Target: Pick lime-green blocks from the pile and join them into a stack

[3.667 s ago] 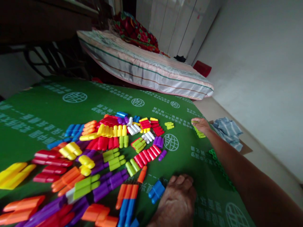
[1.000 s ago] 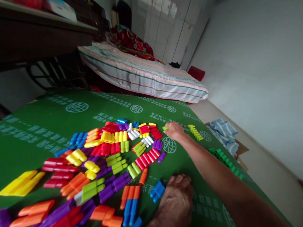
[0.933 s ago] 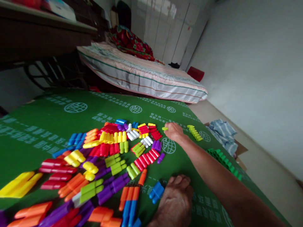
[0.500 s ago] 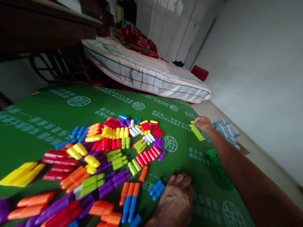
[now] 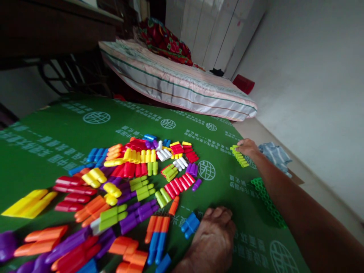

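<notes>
Right hand (image 5: 248, 146) moved from pile (image 5: 148, 167) to lime row (image 5: 239, 156), seemingly touching.

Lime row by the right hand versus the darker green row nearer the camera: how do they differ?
Colour: the lime row is yellow-green, the darker green row a deep green close to the mat's.
Contact: the right hand rests on the lime row's far end; the darker green row is untouched.
Visibility: the lime row shows nearly whole; the forearm hides part of the darker green row.
Shared: both are lines of short pieces on the green mat.
</notes>
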`<state>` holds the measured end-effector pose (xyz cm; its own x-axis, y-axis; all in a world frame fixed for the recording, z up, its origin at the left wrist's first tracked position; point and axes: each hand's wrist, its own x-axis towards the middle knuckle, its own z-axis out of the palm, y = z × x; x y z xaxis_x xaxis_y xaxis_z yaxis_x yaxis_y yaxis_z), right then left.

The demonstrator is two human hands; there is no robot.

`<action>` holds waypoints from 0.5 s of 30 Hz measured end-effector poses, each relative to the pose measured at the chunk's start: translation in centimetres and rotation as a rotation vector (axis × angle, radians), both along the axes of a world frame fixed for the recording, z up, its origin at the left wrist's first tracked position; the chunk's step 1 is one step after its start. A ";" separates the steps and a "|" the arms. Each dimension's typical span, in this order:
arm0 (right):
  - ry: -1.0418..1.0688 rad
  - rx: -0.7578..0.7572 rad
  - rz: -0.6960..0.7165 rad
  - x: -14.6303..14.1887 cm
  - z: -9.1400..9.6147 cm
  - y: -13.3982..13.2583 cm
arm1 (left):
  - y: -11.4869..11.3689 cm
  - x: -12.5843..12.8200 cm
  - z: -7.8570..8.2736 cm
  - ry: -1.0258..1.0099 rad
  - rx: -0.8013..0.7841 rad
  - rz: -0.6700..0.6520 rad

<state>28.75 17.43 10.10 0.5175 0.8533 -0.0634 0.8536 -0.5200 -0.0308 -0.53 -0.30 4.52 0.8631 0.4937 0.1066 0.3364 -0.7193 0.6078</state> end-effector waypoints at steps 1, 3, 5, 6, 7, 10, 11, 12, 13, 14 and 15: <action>0.003 0.001 0.001 0.0 -0.1 0.0 | 0.0 0.0 0.0 0.000 -0.002 -0.002; 0.008 0.007 0.004 0.1 -0.2 0.0 | 0.0 -0.1 0.2 0.003 -0.007 -0.004; 0.011 0.012 0.009 0.2 -0.3 0.0 | 0.0 -0.1 0.4 0.005 -0.009 -0.001; 0.012 0.014 0.012 0.2 -0.4 0.0 | 0.0 -0.1 0.5 0.004 -0.008 0.001; 0.012 0.015 0.014 0.2 -0.4 0.0 | 0.0 -0.1 0.6 0.004 -0.005 0.003; 0.013 0.027 0.006 0.1 -0.3 -0.2 | -0.1 -0.2 0.7 -0.001 0.016 0.003; 0.010 0.029 0.001 0.0 -0.2 -0.3 | -0.2 -0.2 0.7 -0.003 0.028 0.001; -0.001 0.028 -0.001 -0.2 -0.1 -0.4 | -0.2 -0.2 0.7 -0.005 0.041 -0.004; -0.022 0.024 0.004 -0.4 0.0 -0.6 | -0.3 -0.2 0.6 -0.007 0.054 -0.013; -0.053 0.020 0.018 -0.8 0.1 -0.7 | -0.3 -0.2 0.5 -0.007 0.067 -0.019; -0.091 0.019 0.042 -1.3 0.3 -0.8 | -0.4 -0.2 0.4 -0.008 0.077 -0.023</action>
